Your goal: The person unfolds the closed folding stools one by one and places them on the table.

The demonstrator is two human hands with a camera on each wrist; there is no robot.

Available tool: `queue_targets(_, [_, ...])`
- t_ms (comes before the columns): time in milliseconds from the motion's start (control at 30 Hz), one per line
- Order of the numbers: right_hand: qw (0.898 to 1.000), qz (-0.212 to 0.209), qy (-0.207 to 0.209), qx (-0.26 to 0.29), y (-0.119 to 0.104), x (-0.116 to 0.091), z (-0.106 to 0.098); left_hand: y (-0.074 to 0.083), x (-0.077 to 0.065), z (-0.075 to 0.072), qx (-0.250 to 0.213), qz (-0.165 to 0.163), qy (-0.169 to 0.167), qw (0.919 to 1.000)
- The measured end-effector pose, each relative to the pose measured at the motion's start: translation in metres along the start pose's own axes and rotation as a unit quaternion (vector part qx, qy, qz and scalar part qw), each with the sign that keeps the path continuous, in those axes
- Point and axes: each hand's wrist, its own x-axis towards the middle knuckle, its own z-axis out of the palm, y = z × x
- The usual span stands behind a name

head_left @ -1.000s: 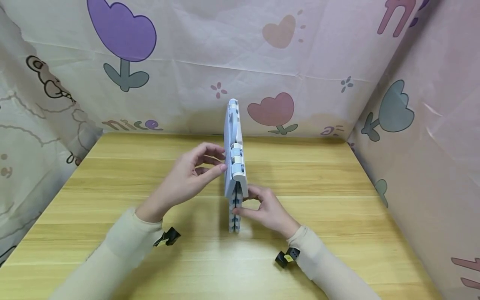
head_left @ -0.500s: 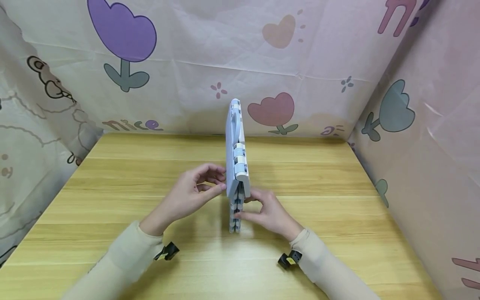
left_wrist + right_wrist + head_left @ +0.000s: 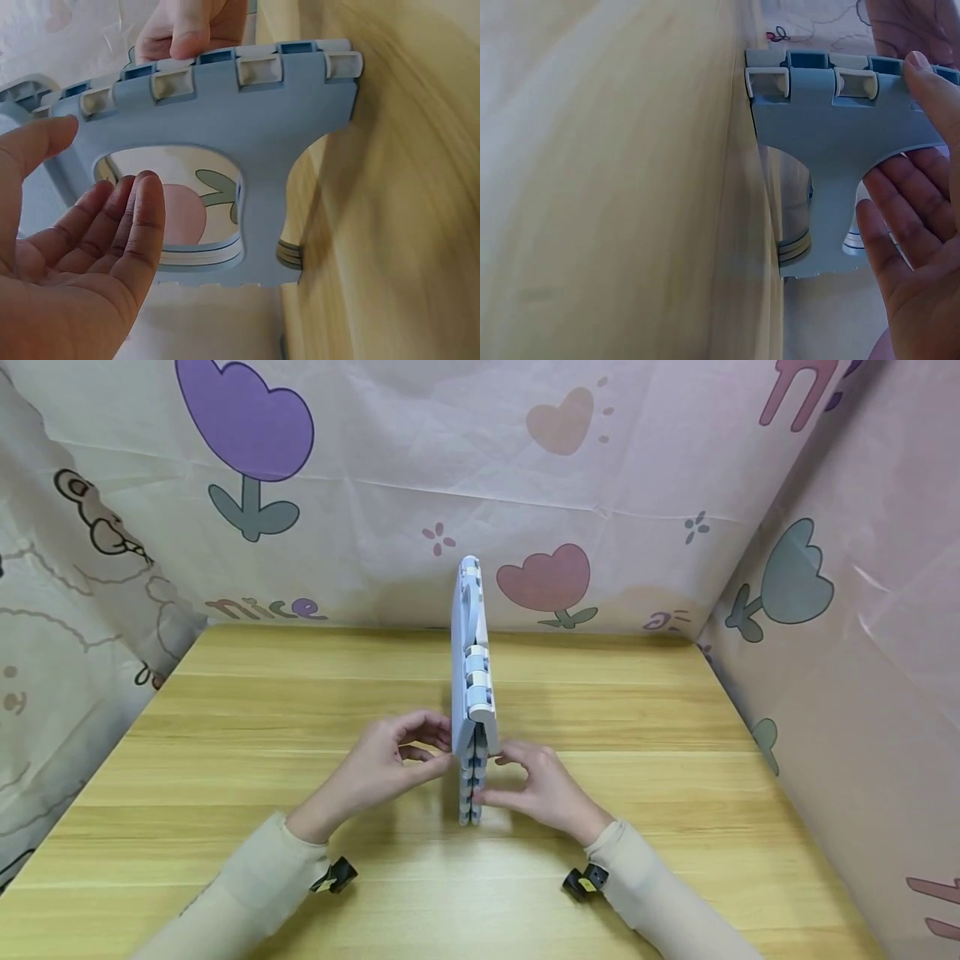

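Observation:
A folded step stool [image 3: 472, 685], pale blue and white, stands upright on its edge at mid-table. We see it nearly edge-on in the head view, its hinge knuckles towards me. My left hand [image 3: 397, 760] is at its left side with fingers loosely bent; in the left wrist view those fingers [image 3: 142, 225] lie before the cut-out of the leg panel [image 3: 262, 112], the thumb near the panel. On the right side, my right hand [image 3: 543, 785] holds the stool's lower part, thumb [image 3: 922, 67] on the hinged edge and fingers by the panel's opening. Contact of the left fingertips is unclear.
The stool stands on a wood-grain table [image 3: 262, 710]. A printed cloth [image 3: 375, 443] with flowers and hearts hangs behind and at both sides. Small black wrist cameras [image 3: 337, 875] sit at the sleeves.
My left hand has slid down and towards me along the stool's left side. The right hand has shifted slightly down; the stool leaned a little right and stays standing.

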Motion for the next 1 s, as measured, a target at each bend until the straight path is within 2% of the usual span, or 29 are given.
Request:
queue_targets(300, [1.000,0.012,-0.008,-0.011,-0.001,0.000,-0.003,-0.004,-0.002,0.009,-0.005,0.026,-0.015,0.9995])
queue_targets(567, [1.000,0.019,-0.014,-0.005,-0.002,0.000,-0.004,-0.002,-0.001,0.013,0.008,0.014,-0.021,0.9996])
queue_targets(800, [1.000,0.016,-0.016,-0.002,-0.001,0.000,-0.005,-0.001,0.001,0.015,0.040,0.012,-0.021,0.9989])
queue_targets(1000, [1.000,0.014,-0.017,-0.007,0.000,0.001,-0.006,-0.002,0.002,0.015,0.044,0.007,-0.017,0.9988])
